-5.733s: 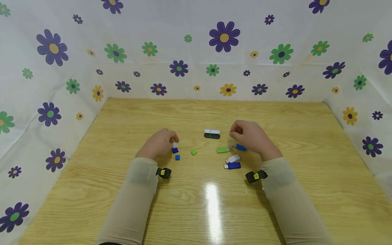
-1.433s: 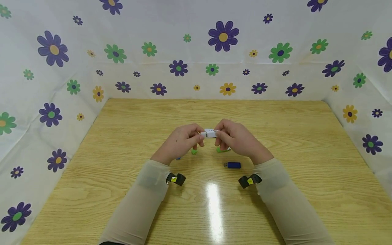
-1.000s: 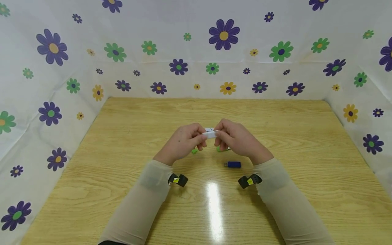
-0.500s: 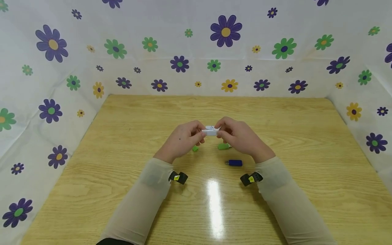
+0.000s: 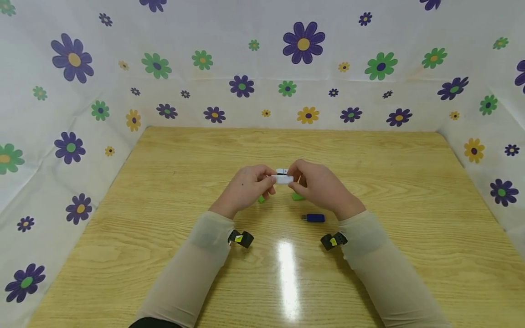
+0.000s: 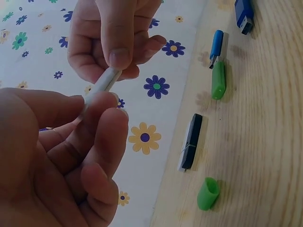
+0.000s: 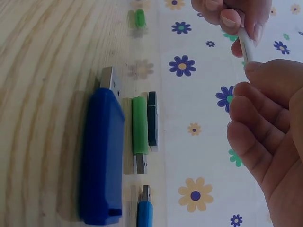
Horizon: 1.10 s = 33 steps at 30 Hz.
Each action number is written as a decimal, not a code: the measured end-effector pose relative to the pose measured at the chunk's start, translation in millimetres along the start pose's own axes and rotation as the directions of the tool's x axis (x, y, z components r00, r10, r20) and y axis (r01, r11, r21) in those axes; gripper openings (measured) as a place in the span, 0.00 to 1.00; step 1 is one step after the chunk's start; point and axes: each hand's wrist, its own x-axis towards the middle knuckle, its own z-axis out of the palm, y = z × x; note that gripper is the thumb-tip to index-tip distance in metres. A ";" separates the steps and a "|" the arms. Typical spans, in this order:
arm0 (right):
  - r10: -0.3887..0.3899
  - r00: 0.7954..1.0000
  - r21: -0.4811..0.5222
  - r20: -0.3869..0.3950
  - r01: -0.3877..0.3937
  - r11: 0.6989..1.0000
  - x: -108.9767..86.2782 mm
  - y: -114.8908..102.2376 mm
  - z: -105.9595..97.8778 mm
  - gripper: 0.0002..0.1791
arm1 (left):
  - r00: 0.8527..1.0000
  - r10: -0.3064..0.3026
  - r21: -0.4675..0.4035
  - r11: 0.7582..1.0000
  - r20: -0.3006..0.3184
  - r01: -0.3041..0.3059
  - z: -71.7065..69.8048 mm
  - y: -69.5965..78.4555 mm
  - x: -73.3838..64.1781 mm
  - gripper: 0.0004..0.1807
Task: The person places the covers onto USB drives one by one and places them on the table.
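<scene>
A white USB stick [image 5: 284, 179] is held above the table between both hands, and no metal plug shows on it. My left hand [image 5: 246, 187] pinches its left end between thumb and fingers. At the other end, my right hand [image 5: 317, 184] pinches it with thumb and fingertips. Just behind, a white capped stick [image 5: 281, 171] lies beside a black one [image 6: 191, 142]. Below the hands are a green cap [image 6: 208, 194] and a green USB stick [image 7: 139, 125] with its plug bare. A lighter blue stick [image 6: 217, 45] is hidden from the head view.
Nearer the person lies a dark blue USB stick [image 5: 315, 217], its metal plug pointing left. The wooden table [image 5: 184, 150] ends at a white flower-patterned cloth [image 5: 262, 68] behind and at both sides. Each wrist wears a black strap.
Over the last seconds my hands have come together from apart, picking up the white stick and a white cap. The metal between them, visible 1.4 seconds ago, is now covered.
</scene>
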 end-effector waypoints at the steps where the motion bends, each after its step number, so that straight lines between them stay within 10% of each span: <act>1: 0.004 1.000 0.000 0.000 -0.004 1.000 0.0 0.3 0.2 0.08 | 1.000 0.001 0.008 1.000 -0.003 -0.001 0.1 -0.2 0.0 0.09; 16: 0.218 0.973 -0.191 0.072 -0.201 0.961 15.1 19.6 1.7 0.11 | 0.997 -0.048 0.092 0.994 -0.057 0.053 -8.8 -8.3 0.0 0.14; 33: 0.254 0.949 -0.388 0.188 -0.166 0.907 41.1 14.4 19.1 0.08 | 0.997 -0.042 0.068 0.997 -0.058 0.046 -17.9 -12.6 -2.4 0.15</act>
